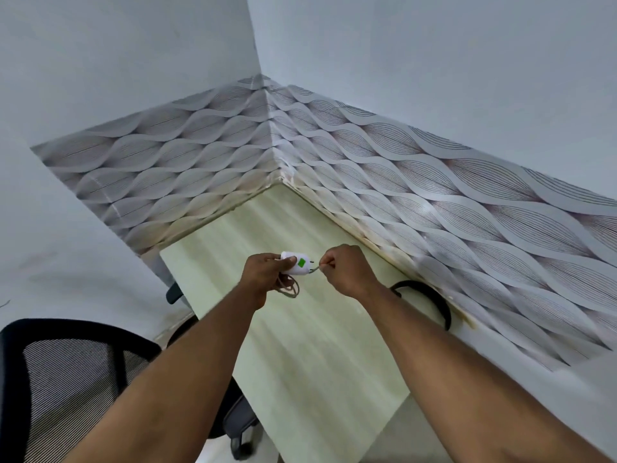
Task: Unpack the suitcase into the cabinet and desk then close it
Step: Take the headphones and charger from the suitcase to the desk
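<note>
Above the pale desk [310,329], the left hand [263,272] curls its fingers round a white charger [295,263] with a green label — coiled cable [291,285] dangling beneath. At 3 o'clock of it, the right hand [347,270] pinches the cable's end. A mesh office chair [66,372] sits at 8 o'clock.

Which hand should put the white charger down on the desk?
Probably the left hand: it already grips the charger and coiled cable over the desk. The right hand only pinches the cable's end.
</note>
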